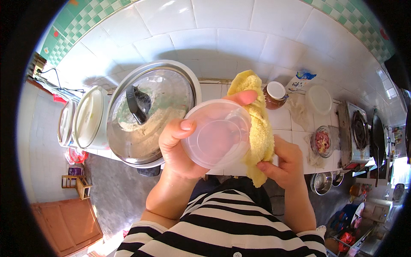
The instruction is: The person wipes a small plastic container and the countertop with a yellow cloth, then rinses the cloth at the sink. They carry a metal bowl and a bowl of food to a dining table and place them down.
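My left hand [179, 151] grips a clear round plastic container [215, 135] from below, its thumb over the near-left rim. Part of that hand shows blurred through the plastic, and its fingertips come out at the far side beside a yellow towel [257, 122]. The towel hangs in folds along the container's right side. My right hand [284, 162] pinches the towel's lower part between thumb and fingers. Both hands are raised above the white tiled counter [282, 120].
Left stands a large pot with a metal lid [163, 93], beside lidded white buckets [88, 119]. Right are a jar [275, 93], a printed packet [300, 80], a translucent lid [318, 99], a glass bowl of raw meat [322, 141] and a gas stove [354, 135]. Metal bowls [322, 183] sit below.
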Action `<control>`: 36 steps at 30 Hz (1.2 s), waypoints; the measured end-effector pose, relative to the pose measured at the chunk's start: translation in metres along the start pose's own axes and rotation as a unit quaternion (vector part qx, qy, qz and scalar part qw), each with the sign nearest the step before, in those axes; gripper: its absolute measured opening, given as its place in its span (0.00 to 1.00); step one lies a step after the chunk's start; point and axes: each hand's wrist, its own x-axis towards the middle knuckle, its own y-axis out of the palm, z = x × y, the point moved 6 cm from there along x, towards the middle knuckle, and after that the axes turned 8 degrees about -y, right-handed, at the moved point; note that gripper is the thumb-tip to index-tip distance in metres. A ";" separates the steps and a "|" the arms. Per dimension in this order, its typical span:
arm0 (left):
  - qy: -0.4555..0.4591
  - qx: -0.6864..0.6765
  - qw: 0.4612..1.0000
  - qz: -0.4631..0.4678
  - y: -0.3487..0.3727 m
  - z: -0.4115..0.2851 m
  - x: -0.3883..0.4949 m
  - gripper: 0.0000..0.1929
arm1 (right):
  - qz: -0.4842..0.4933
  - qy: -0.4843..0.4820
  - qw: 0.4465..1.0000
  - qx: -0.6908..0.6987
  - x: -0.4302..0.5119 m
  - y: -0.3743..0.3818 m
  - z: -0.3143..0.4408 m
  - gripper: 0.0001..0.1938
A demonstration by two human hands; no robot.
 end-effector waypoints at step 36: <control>-0.143 0.450 0.868 -0.153 0.013 0.009 -0.010 0.07 | 0.100 0.083 0.991 -0.017 0.039 0.002 0.028 0.10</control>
